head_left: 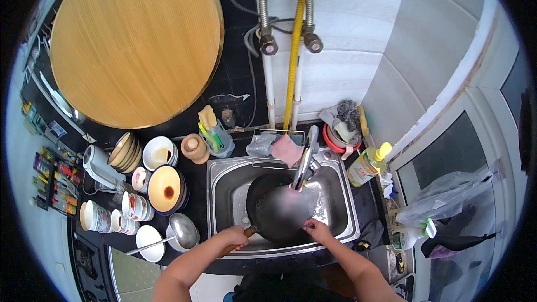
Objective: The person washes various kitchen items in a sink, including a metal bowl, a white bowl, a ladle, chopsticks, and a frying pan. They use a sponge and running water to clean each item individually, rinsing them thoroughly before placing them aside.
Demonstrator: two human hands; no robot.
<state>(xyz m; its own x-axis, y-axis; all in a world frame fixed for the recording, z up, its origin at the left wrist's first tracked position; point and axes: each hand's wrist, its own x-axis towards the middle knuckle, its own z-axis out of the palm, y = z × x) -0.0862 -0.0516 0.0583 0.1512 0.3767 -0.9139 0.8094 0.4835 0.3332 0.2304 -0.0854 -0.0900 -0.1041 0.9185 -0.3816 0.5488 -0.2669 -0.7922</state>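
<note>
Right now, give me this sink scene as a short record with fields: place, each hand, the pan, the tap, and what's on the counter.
place: steel sink set in a black counter
left hand: left hand closed around the wooden handle of the round black wok
right hand: right hand on the wok's near rim
wok: tilted inside the sink basin
tap: chrome tap above the wok
counter left: stacked bowls, metal ladle, patterned cups
counter right: yellow dish soap bottle
wall: large round wooden board

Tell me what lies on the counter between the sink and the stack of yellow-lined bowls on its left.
In the head view, a metal ladle lies there, its bowl between the sink and the stacked bowls, just in front of them; its handle runs over a white plate.
</note>
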